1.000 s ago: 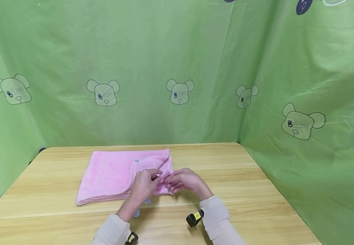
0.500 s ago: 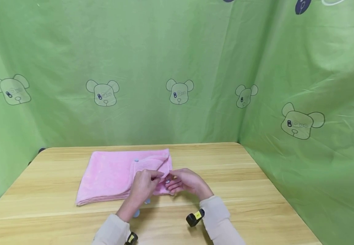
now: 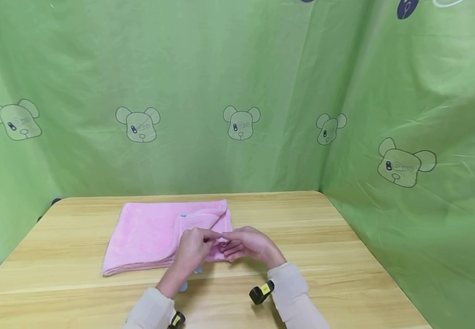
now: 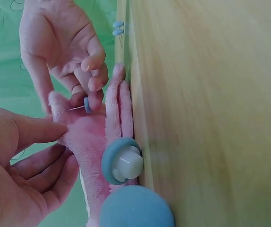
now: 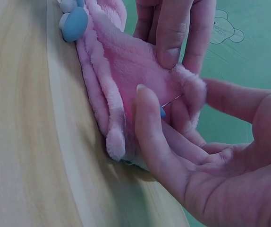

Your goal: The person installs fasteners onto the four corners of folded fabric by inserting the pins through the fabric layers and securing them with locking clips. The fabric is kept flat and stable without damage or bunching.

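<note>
A folded pink plush blanket (image 3: 147,233) lies on the table. My left hand (image 3: 192,249) pinches a raised fold near its right corner; thumb and fingertips grip the fuzzy edge in the left wrist view. A blue-headed pin (image 4: 87,105) has its thin shaft running into that edge, and its head sits against the curled fingers of my right hand (image 3: 251,244). The thumb side of that hand reaches the outer side of the cloth edge (image 5: 194,87). Both hands' fingertips nearly meet at the fold.
A blue disc with a white cap (image 4: 128,161) and a blue dome-shaped piece (image 4: 136,208) are near my left hand. Two small blue discs (image 4: 118,28) show farther off. Another blue piece (image 3: 183,214) lies on the blanket. Green curtains (image 3: 237,68) surround the wooden table (image 3: 324,292).
The pin head has come into sight between my hands. My right fingertips have shifted slightly left onto the cloth edge. My left hand keeps its pinch almost unmoved.
</note>
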Action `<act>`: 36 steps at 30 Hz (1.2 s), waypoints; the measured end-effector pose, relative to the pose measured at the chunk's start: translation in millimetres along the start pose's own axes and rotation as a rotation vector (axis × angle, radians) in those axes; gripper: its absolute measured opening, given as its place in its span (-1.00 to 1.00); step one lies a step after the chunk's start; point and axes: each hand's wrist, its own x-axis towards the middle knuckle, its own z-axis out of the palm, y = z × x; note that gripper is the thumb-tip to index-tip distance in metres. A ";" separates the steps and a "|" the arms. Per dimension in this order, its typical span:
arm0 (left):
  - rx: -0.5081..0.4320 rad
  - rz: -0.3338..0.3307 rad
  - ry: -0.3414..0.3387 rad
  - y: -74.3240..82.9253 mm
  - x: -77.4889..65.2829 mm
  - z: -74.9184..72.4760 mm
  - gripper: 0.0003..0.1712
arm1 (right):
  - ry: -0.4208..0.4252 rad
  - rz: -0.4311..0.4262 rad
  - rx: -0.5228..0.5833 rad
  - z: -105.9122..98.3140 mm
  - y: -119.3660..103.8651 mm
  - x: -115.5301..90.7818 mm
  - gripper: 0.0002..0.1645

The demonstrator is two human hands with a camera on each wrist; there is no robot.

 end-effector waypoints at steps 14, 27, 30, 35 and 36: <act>0.021 -0.001 0.008 -0.7 -1.1 1.7 -0.84 | 0.052 -0.041 0.002 0.9 0.2 1.1 -0.66; 0.020 0.017 -0.001 -0.3 -0.9 1.7 -0.82 | 0.066 -0.030 0.037 4.5 -0.6 0.7 -0.69; 0.015 0.026 -0.001 -0.3 -0.8 2.2 -0.82 | 0.064 -0.037 0.034 5.3 -0.8 0.1 -0.69; 0.010 0.021 -0.005 0.7 -1.2 1.9 -0.82 | 0.067 -0.046 0.049 6.1 0.1 1.1 -0.72; 0.008 0.019 -0.007 1.0 -1.2 1.6 -0.82 | 0.069 -0.044 0.055 6.3 0.3 1.5 -0.73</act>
